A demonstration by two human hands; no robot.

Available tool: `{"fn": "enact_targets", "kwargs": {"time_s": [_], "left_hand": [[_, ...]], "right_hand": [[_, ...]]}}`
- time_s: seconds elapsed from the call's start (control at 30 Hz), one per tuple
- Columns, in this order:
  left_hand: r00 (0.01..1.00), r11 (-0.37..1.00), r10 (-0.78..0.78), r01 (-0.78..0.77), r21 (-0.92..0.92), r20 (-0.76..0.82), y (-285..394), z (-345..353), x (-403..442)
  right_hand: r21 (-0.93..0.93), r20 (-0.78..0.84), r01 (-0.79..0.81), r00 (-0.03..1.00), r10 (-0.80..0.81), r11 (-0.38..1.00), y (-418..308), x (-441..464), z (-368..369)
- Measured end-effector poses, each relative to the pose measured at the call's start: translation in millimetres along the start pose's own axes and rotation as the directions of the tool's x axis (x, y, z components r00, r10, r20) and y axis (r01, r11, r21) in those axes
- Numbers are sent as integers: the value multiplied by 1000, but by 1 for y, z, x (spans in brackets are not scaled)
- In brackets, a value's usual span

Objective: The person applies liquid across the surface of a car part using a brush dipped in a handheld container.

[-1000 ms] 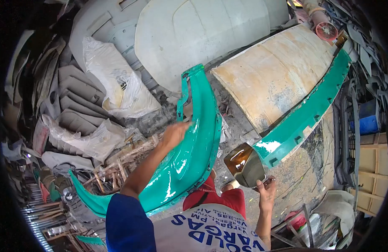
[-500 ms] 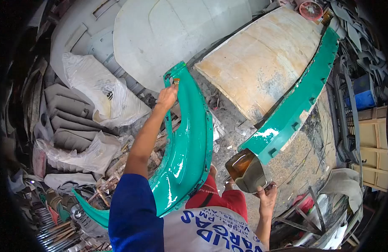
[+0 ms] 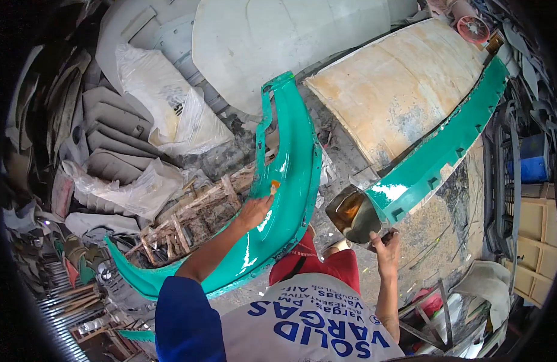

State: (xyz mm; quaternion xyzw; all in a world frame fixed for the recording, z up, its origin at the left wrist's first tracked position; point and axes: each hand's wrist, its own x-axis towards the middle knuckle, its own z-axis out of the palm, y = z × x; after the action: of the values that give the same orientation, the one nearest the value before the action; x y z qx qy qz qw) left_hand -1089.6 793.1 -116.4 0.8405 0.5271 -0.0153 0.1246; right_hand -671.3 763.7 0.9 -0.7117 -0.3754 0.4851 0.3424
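Note:
My left hand [image 3: 254,211] is closed around a small paintbrush [image 3: 274,186], its orange-brown tip at the surface of a long curved green moulded panel [image 3: 296,139]. That panel is glossy and wet-looking, with a cut-out near its far end. My right hand [image 3: 386,247] grips the near rim of a cut-open container [image 3: 366,223], tilted so amber liquid shows inside. Just beyond the container lies a second green panel [image 3: 453,145], shiny at its near end and duller farther away.
A large pale, stained panel [image 3: 399,84] lies between the green pieces, with a whitish moulded shell [image 3: 278,48] behind. Plastic sacks [image 3: 170,102] and stacked grey mouldings [image 3: 109,133] crowd the left. Metal scraps [image 3: 435,326] lie at lower right, near wooden framing [image 3: 538,241].
My left hand has drawn the brush from the green panel's far end back toward me, to its middle. My right hand still holds the container. The whole view has shifted slightly.

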Motion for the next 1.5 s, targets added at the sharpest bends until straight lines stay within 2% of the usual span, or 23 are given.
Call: {"fn": "enact_targets", "kwargs": {"time_s": [0.07, 0.13, 0.2, 0.3, 0.33, 0.37, 0.4, 0.43, 0.6, 0.67, 0.73, 0.8, 0.83, 0.93, 1.0, 1.07, 1.13, 1.17, 1.2, 1.27, 1.4, 1.47, 1.5], "left_hand": [[993, 999, -32, 35, -22, 110, 0, 10, -21], [997, 995, -47, 53, -81, 67, 5, -10, -29], [998, 989, -51, 54, -139, 28, 12, -40, -27], [909, 741, -313, 51, -670, -276, 26, -82, -11], [912, 735, -304, 40, -677, -277, 34, -99, -4], [912, 698, -312, 31, -716, -265, 42, -120, 0], [913, 658, -322, 25, -752, -252, 48, -130, 6], [916, 650, -271, -54, -758, -297, 49, -130, 12], [949, 704, -209, -20, -710, -234, 45, -94, 35], [951, 615, -226, -29, -788, -211, 39, -73, 35], [928, 615, -262, -51, -787, -265, 30, -68, 22], [818, 148, -572, 173, -974, 59, 26, -66, -3], [779, 111, -627, 119, -987, 23, 24, -64, -14], [718, 105, -695, 45, -993, -41, 22, -57, -33], [685, 127, -725, 33, -991, -70, 24, -36, -30], [648, 152, -755, 30, -988, -97, 19, 5, -31], [715, 662, -617, 247, -708, -327, 10, 52, -37], [726, 748, -565, 250, -614, -392, 15, 58, -46], [722, 748, -569, 258, -611, -393, 20, 59, -59], [797, 764, -574, 438, -473, -188, 28, 57, -88], [865, 770, -497, 401, -496, -72, 24, 34, -93], [912, 871, -395, 411, -269, 115, 6, 23, -48], [935, 892, -347, 352, -284, 70, -3, 20, -22]], "right_hand": [[-89, 1, -47, 999, 47, 995, 4, 4, 3], [-161, 14, 74, 997, -72, 984, 7, 9, 14], [-75, 107, 26, 994, -18, 997, 0, 12, 27], [9, 112, 138, 984, -138, 990, 11, 21, 58], [73, 122, 211, 968, -218, 975, 11, 25, 70], [-105, 149, 190, 973, -173, 976, -6, 25, 76], [-119, 146, 114, 985, -96, 986, -18, 24, 85], [-142, 140, 156, 981, -137, 977, -20, 26, 96], [-294, 199, 219, 966, -165, 930, -44, 25, 134], [-226, 197, 286, 949, -244, 931, -37, 27, 146], [-258, 210, 253, 957, -202, 933, -38, 29, 150], [-289, 222, 214, 963, -152, 933, -35, 31, 153], [-276, 206, 205, 967, -151, 939, -32, 33, 154], [-284, 192, 174, 974, -122, 943, -31, 38, 153], [-307, 70, 304, 952, -298, 902, -12, 46, 151], [-191, 104, 232, 971, -215, 954, -5, 52, 142], [-148, 92, 222, 973, -210, 964, -7, 50, 129], [-137, 162, 108, 983, -86, 985, -25, 42, 119], [-134, 171, 110, 982, -87, 985, -22, 42, 112], [-20, 150, 88, 985, -84, 996, -8, 33, 91], [99, 129, 75, 988, -88, 992, 8, 7, 46], [76, 100, 57, 993, -64, 995, 24, -7, 24], [42, 72, 47, 996, -50, 998, 32, -14, 15]]}}
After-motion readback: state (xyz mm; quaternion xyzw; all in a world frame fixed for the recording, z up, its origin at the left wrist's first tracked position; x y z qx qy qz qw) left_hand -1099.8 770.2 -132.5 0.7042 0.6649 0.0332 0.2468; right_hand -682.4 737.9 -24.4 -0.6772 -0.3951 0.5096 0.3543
